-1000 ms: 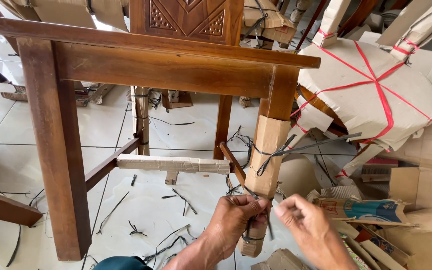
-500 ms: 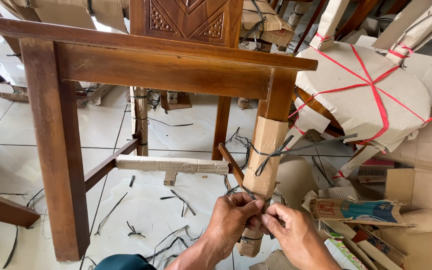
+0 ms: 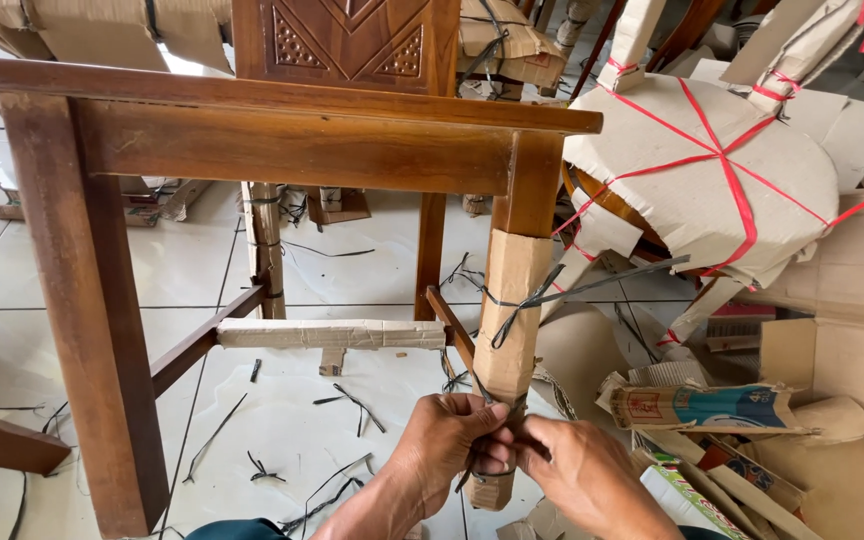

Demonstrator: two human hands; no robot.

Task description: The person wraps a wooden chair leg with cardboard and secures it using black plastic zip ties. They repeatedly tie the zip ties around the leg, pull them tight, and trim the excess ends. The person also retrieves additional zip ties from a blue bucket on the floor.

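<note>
A brown wooden chair frame (image 3: 282, 150) stands in front of me. Its front right leg is wrapped in a cardboard sleeve (image 3: 510, 300), tied near the top with a dark plastic strap (image 3: 552, 288). My left hand (image 3: 442, 445) and my right hand (image 3: 577, 475) meet at the lower part of the sleeve. Both pinch a dark strap (image 3: 482, 455) that runs round the leg there. The fingers of both hands are closed on it. The foot of the leg shows just below my hands.
A cardboard-wrapped rung (image 3: 332, 333) crosses between the legs. Cut strap scraps (image 3: 347, 400) lie on the white tiled floor. A wrapped round piece with red straps (image 3: 702, 170) stands at right, with loose cardboard and printed boxes (image 3: 702, 408) below it. Another carved chair back (image 3: 347, 40) is behind.
My right hand has moved left from beside the leg and joined the left hand on the strap at the bottom of the sleeve.
</note>
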